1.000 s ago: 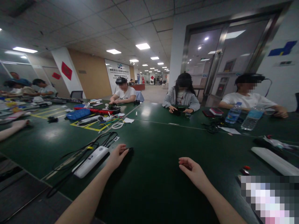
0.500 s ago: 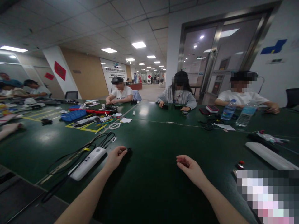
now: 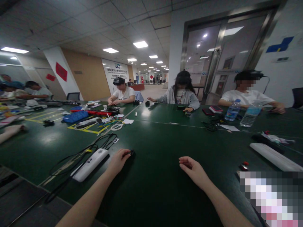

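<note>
My left hand (image 3: 120,160) pinches a small black object (image 3: 132,152) at its fingertips, low over the green table (image 3: 151,183). Its exact kind is too small to make out. Just left of this hand lies a white power strip (image 3: 90,165) marked with a 2, with black cables (image 3: 94,145) around it. My right hand (image 3: 193,168) rests on the tabletop to the right. Its fingers are loosely curved, with the thumb apart from them, and nothing shows between them.
Across the table, a person in a striped shirt (image 3: 169,94) reaches toward a small black block (image 3: 147,103). Two water bottles (image 3: 251,115) stand at right, near another white strip (image 3: 274,157). A blue tray (image 3: 75,117) and loose wires lie at left.
The small black object in my left hand has turned slightly and shows more. My right hand is still. Across the table, the person's hand and black block have shifted left.
</note>
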`<state>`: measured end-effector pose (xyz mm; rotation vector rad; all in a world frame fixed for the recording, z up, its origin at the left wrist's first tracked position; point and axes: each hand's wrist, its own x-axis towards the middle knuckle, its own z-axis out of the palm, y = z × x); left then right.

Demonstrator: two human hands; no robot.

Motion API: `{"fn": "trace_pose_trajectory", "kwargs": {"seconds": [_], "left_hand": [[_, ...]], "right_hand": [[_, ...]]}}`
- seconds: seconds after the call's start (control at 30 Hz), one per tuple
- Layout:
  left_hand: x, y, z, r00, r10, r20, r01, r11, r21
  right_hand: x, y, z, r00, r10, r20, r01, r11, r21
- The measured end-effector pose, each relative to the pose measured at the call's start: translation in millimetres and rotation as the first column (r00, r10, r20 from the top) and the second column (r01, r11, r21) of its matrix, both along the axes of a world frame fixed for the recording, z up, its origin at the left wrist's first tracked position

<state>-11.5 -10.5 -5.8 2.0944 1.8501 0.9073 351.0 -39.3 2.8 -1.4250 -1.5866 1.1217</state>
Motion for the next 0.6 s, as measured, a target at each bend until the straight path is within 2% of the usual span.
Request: {"fn": "trace_pose_trajectory", "kwargs": {"seconds": [0.2,0.37,0.6], "left_hand": [[5.3,-3.5,-0.6,0.998,0.023,-0.052,-0.022,1.000,0.013],[6.0,-3.6,-1.5,0.997,-0.051,-0.051,0.052,0.998,0.021],[5.3,-4.2,-1.5,0.995,-0.088,-0.055,0.090,0.995,0.045]], "right_hand": [[-1.2,-0.6,2.8,0.999,0.027,0.029,-0.027,1.000,-0.004],[0.5,-0.1,0.9,0.999,0.033,0.036,-0.033,0.999,-0.001],[2.1,1.5,-2.8,0.998,0.044,0.052,-0.044,0.999,0.000]]}}
